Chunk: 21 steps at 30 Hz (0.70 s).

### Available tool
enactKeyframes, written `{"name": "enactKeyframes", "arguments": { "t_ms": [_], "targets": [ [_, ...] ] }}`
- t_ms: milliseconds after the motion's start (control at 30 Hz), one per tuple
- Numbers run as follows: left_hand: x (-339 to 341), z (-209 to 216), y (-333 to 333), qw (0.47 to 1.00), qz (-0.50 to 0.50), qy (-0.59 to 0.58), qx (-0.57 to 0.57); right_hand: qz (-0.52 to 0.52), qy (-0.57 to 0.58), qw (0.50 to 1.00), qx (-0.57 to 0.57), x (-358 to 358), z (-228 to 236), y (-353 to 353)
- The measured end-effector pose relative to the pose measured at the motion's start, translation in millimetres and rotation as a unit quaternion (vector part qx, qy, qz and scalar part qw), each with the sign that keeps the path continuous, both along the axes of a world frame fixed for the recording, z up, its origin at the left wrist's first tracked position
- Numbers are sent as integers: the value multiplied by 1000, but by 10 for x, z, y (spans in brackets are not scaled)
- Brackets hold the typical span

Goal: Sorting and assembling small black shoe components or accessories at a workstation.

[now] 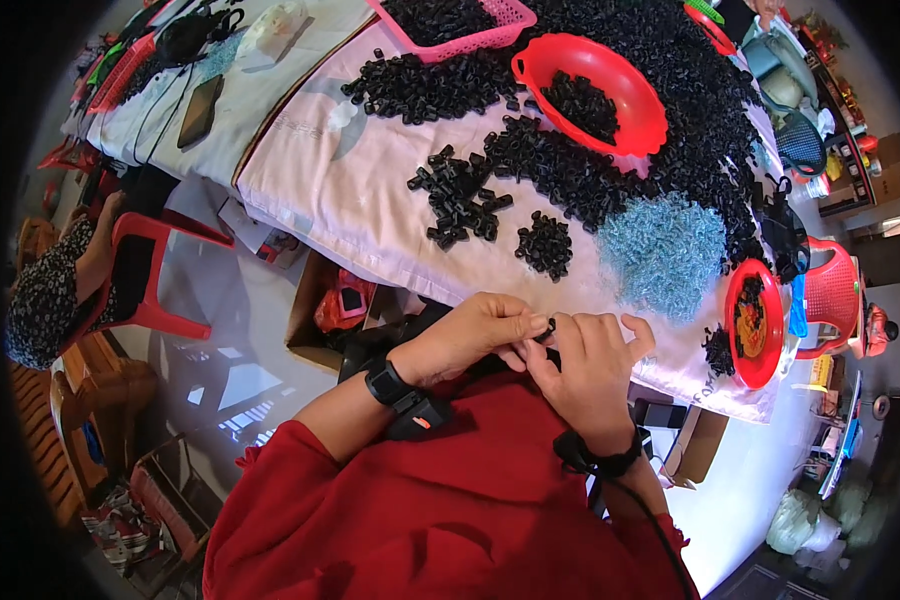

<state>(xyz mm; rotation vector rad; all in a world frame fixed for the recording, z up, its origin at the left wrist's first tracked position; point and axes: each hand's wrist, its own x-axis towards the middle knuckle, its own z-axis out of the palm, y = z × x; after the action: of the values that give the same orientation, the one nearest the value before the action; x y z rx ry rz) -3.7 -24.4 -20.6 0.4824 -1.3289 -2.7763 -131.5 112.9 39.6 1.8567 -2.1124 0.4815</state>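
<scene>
Over the near edge of the cloth-covered table my two hands meet in front of my red top. A small black plastic piece (547, 329) is pinched between the thumb and fingers of my left hand (470, 338). My right hand (592, 365) closes on the same piece from the other side, its little finger lifted away. Fingers hide most of the piece. Beyond them lie a small heap of black plastic pieces (544, 246), a looser group of longer black pieces (457, 198) and a mound of pale blue see-through bits (662, 255).
A red oval basket (642, 95) holding black pieces sits amid a big black pile (660, 60). Behind is a pink basket (480, 44); a red bowl (770, 345) stands at right. A phone (201, 110) lies far left. Another person's arm (92, 255) shows beside a red chair (155, 270).
</scene>
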Motion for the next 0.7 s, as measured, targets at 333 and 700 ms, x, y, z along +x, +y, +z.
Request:
{"name": "enactKeyframes", "arguments": {
  "t_ms": [333,700],
  "targets": [
    [-57,-8,14,998,12,19,52,7,9,1000,-23,-29,-17,-9],
    [-48,-10,51,999,13,12,32,27,-21,999,-5,-15,-54,22]
  ]
}}
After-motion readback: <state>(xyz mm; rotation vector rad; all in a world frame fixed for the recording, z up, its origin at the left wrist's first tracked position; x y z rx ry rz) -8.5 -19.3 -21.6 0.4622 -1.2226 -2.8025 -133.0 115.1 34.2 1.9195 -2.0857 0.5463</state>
